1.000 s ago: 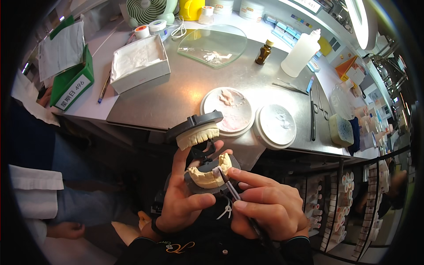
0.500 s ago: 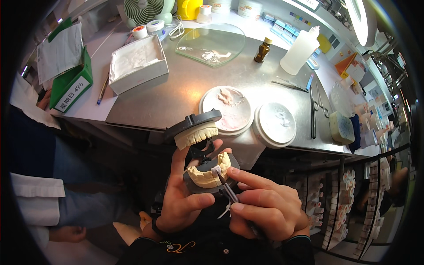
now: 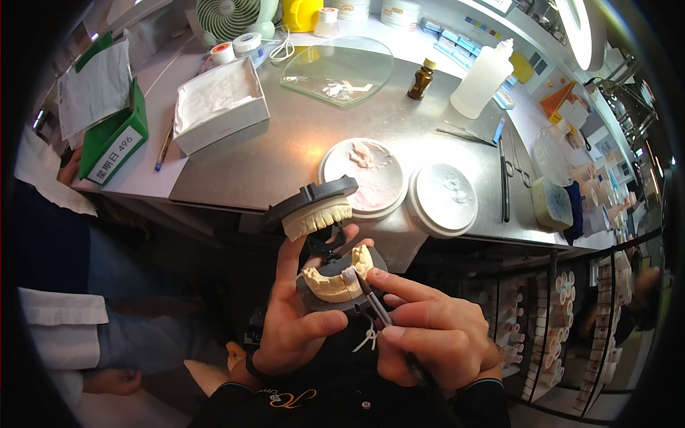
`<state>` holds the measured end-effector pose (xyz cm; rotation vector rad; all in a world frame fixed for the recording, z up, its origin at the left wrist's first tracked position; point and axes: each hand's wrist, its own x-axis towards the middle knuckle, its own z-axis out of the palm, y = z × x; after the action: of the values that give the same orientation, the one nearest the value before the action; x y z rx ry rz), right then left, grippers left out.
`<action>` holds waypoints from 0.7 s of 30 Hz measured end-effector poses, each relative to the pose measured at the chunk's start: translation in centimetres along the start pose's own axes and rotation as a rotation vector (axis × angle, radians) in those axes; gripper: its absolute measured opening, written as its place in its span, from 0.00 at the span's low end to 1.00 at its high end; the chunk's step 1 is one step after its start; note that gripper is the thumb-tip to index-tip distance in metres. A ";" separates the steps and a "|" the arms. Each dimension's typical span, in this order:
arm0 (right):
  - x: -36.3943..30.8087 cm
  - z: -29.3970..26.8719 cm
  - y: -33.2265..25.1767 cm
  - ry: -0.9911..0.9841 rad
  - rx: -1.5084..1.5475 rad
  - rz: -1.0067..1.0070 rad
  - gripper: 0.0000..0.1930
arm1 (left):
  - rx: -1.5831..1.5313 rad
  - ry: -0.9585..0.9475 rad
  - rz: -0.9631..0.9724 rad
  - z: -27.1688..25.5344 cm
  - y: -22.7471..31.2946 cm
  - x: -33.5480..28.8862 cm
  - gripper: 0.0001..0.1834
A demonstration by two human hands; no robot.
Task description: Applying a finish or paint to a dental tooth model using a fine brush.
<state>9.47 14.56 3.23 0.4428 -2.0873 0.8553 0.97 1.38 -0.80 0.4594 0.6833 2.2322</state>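
My left hand (image 3: 294, 332) is wrapped round a black dental articulator (image 3: 312, 192) that stands opened like a jaw. Its upper half carries a cream plaster tooth model (image 3: 317, 221), and the lower half bears a second cream model (image 3: 330, 288). A small whitish tooth (image 3: 349, 274) sits in a cut section of the lower arch. Pinched in my right hand (image 3: 442, 335) is a fine brush (image 3: 382, 309), its dark tip beside that tooth. My right index fingertip rests at the model's edge.
On the metal worktop stand two round white dishes (image 3: 364, 207) (image 3: 448, 227), one with pinkish paste. Beyond are a tissue box (image 3: 222, 128), glass slab (image 3: 342, 60), brown bottle (image 3: 422, 80), white squeeze bottle (image 3: 480, 82) and tweezers (image 3: 464, 135). Another person's hand (image 3: 113, 380) is at left.
The brush tip has shifted slightly right, off the whitish tooth to its side. My left hand and the articulator have hardly moved.
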 end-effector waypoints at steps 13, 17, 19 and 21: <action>0.4 -0.3 -0.3 -0.037 0.000 0.055 0.11 | 0.031 0.013 0.001 -0.1 0.1 0.0 0.52; 0.5 -0.3 -0.5 -0.051 -0.022 0.055 0.11 | 0.052 0.017 0.002 -0.1 0.2 -0.1 0.52; 0.5 -0.2 -0.4 -0.044 -0.001 0.053 0.11 | 0.062 0.018 0.016 -0.2 0.2 0.0 0.52; 0.6 -0.2 -0.3 -0.036 0.021 0.054 0.11 | 0.067 0.009 0.016 -0.2 0.3 0.0 0.51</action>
<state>9.43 14.46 3.93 0.4178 -2.1332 0.9079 0.74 1.15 -0.82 0.4899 0.7634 2.2331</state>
